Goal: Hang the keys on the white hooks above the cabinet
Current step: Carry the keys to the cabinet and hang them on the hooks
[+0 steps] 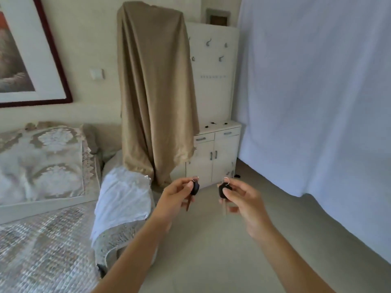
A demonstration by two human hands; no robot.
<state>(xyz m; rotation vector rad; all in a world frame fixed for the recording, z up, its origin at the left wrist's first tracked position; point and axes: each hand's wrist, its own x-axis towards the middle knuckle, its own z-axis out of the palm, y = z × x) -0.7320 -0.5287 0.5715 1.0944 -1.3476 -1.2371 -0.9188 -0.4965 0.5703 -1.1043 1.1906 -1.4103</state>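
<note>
My left hand [176,194] pinches a black-headed key [195,187] with a metal ring on top. My right hand [243,199] grips a second black-headed key [223,190], also ringed, its blade pointing down. Both hands are held out in front of me, well short of the white cabinet [224,151]. A row of small white hooks [212,76] sits on the white panel above the cabinet, with larger curved hooks [208,42] higher up. Several small dark items [212,123], too small to identify, lie on the cabinet top.
A tan cloth [156,92] drapes over something tall left of the cabinet and covers part of it. A bed [42,240] with a white cloth [122,195] is at left. A white sheet [317,92] hangs at right. Bare floor [211,240] lies between me and the cabinet.
</note>
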